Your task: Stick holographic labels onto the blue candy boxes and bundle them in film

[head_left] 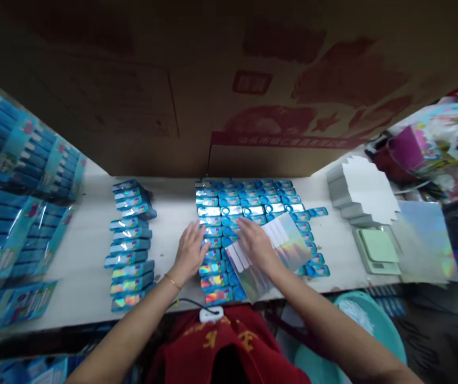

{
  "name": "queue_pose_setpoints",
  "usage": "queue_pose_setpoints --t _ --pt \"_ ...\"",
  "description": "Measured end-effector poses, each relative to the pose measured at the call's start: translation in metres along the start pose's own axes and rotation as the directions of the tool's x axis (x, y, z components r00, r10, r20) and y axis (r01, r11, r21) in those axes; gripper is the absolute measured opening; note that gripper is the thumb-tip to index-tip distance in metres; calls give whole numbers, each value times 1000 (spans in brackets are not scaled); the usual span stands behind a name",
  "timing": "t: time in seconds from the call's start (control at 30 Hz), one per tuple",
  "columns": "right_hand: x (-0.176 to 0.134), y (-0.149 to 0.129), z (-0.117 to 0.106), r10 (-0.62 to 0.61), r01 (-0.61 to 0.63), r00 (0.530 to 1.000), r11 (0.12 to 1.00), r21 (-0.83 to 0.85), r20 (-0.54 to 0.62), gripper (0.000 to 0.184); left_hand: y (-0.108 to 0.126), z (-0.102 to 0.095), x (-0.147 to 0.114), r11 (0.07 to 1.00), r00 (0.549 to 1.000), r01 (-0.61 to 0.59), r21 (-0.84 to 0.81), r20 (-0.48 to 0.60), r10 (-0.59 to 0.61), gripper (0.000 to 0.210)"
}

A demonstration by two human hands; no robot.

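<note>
From here it looks as though the person is partway through lining up the small blue packs (pixel 209 210), which lie in close rows at the middle of the counter (pixel 173 208). The left hand (pixel 191 248) rests at the left edge of those rows, fingers loosely spread, with nothing visible in its hold. The right hand (pixel 256 244) reaches across a silvery card sheet (pixel 295 250), its fingers curved down over the packs; I can't tell whether it grips one. I'd judge the next move calls for light, flat pressure, keeping the rows square without dragging the card. The packs are slim and glossy, with rainbow glints on the nearest ones; the card is thin, flat and iridescent, with pale strips across it. On the left stands an uneven column of similar packs (pixel 130 245), their shiny ends turned about the same way. On the right sits a thick stack of matte white pieces (pixel 372 192) with notched edges, a pale green scale (pixel 380 248) just nearer, and beyond the rows, a brown cardboard box (pixel 152 144) walls off the far side.
</note>
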State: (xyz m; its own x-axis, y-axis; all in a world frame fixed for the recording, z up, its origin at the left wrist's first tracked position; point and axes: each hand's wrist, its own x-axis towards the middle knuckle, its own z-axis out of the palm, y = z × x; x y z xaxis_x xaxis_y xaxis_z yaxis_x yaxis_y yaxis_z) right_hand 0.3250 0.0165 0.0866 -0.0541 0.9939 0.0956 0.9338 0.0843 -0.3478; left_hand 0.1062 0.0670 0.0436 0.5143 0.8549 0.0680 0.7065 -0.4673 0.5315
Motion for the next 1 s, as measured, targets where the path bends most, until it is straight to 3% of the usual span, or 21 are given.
queue_pose_setpoints --t 0.1,0.17,0.23,0.33,0.43,0.63,1.0 --pt "-63 -56 25 -251 258 944 966 -6 214 60 19 10 -14 996 993 -30 86 117 20 50" --pt "-87 -81 46 -274 289 919 957 -15 283 79 23 15 -6 990 990 -32 136 143 12 50" --pt "-98 -92 63 -213 238 933 970 -54 290 89 23 20 4 986 983 -78 145 175 52 50" --pt "-99 -93 77 -170 201 950 975 -97 261 91 21 26 10 982 976 -138 131 188 112 47" --pt "-96 -91 80 -210 244 949 962 -123 237 93 15 28 4 975 981 -144 168 157 117 44" --pt "-91 -96 85 -270 299 945 942 -152 183 96 -3 20 -3 957 983 -177 229 80 163 41" --pt "-81 -102 96 -333 348 930 934 -82 158 91 -16 11 -8 952 980 -196 234 91 180 41"
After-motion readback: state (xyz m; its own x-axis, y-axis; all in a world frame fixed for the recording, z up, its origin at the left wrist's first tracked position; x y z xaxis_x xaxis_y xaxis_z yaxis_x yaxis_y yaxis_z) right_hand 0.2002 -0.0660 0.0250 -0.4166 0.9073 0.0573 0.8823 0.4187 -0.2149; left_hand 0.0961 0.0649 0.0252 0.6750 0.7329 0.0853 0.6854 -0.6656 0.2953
